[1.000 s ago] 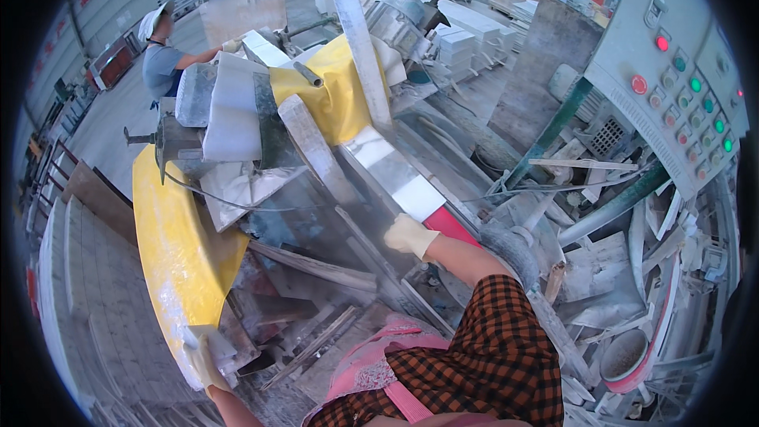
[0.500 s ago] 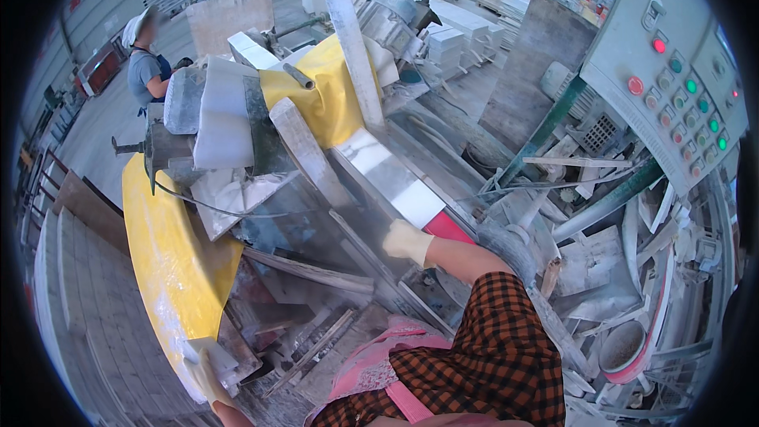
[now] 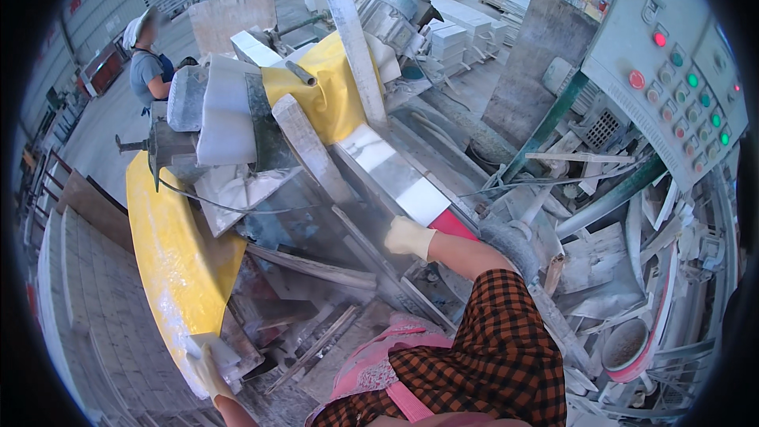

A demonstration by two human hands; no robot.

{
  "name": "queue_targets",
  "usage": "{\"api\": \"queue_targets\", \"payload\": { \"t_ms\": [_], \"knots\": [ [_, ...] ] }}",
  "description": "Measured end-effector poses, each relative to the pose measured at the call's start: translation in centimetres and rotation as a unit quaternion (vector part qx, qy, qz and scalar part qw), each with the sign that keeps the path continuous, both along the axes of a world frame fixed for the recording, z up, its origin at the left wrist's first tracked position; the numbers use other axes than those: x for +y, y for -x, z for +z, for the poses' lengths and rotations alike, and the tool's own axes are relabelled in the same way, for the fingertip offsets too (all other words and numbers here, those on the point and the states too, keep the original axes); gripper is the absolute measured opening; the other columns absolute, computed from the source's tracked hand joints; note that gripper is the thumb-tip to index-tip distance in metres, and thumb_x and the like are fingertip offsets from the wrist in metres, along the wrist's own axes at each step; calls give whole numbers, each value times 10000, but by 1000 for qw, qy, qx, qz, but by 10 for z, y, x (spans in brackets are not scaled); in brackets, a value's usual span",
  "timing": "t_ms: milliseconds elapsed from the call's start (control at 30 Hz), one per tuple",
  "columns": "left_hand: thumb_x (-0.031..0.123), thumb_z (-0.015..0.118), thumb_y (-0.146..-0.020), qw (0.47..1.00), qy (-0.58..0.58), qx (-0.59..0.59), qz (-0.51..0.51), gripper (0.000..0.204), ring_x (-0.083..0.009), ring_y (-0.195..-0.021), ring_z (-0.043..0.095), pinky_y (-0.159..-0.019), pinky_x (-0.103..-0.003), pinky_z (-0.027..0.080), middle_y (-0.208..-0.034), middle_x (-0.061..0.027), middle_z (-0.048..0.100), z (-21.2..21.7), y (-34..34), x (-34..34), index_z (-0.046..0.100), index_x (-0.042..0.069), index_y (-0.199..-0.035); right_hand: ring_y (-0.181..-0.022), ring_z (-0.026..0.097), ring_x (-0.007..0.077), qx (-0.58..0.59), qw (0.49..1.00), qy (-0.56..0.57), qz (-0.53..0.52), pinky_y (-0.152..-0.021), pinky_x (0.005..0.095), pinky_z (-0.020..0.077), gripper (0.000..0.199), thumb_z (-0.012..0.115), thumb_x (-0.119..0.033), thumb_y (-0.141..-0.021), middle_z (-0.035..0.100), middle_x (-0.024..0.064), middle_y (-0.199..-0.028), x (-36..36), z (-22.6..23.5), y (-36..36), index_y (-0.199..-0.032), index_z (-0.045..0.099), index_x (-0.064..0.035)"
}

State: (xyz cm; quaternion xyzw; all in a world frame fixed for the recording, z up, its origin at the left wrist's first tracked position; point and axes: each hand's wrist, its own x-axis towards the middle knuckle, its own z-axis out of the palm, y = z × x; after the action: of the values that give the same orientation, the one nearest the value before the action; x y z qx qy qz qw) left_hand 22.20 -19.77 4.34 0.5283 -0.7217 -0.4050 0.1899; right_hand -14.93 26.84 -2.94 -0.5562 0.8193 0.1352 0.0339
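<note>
White slab [image 3: 423, 202] sits on the red belt [image 3: 455, 225], short bare strip open off its near edge. Right hand [image 3: 407, 237] is curled just beside the belt's left edge, can't tell if gripping; left hand [image 3: 205, 373] touches a pale block [image 3: 221, 353] at the near end of the yellow sheet [image 3: 170, 261], closure unclear.

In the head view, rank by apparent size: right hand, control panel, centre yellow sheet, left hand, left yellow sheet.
Largest to smallest:
1. Control panel
2. Left yellow sheet
3. Centre yellow sheet
4. Right hand and left hand: too alike to rank.
</note>
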Motion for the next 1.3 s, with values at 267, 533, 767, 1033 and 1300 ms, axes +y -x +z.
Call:
{"api": "queue_targets", "payload": {
  "t_ms": [267,533,767,1033,1300],
  "knots": [
    [295,636,-886,1000,-6,20,5,807,-364,-1148,612,-994,-404,486,-1344,-308,559,6,2,8,333,-138,-1496,-731,717,289,-1,1000,-1,0,-688,409,520,176,621,-184,-800,754,61,-771,0,4,-1,-716,759,-114],
    [390,671,-882,1000,-4,18,-23,807,-345,-1193,602,-1034,-397,468,-1330,-266,596,-12,-6,-6,405,-71,-1490,-678,709,285,-3,1000,22,20,-663,431,523,161,642,-209,-757,724,92,-700,4,-10,6,-673,747,-118],
    [461,588,-947,949,161,-233,-137,552,-428,-1307,526,-1114,-433,410,-1372,-329,552,-30,-16,-10,574,136,-1392,-603,689,265,38,994,73,76,-647,460,489,166,637,-198,-738,690,78,-620,13,-35,18,-593,701,-148],
    [350,711,-756,995,32,-62,71,790,-426,-1133,657,-912,-442,536,-1221,-333,647,29,12,27,491,-93,-1372,-611,705,250,68,990,26,121,-603,442,484,148,624,-175,-797,719,58,-670,18,-43,25,-666,689,-152],
    [337,706,-759,997,14,0,75,760,-387,-1113,666,-898,-421,532,-1210,-313,654,36,12,40,506,-97,-1350,-608,705,264,62,989,45,127,-612,442,497,152,612,-158,-798,709,73,-655,17,-42,26,-660,674,-138]
  ]
}}
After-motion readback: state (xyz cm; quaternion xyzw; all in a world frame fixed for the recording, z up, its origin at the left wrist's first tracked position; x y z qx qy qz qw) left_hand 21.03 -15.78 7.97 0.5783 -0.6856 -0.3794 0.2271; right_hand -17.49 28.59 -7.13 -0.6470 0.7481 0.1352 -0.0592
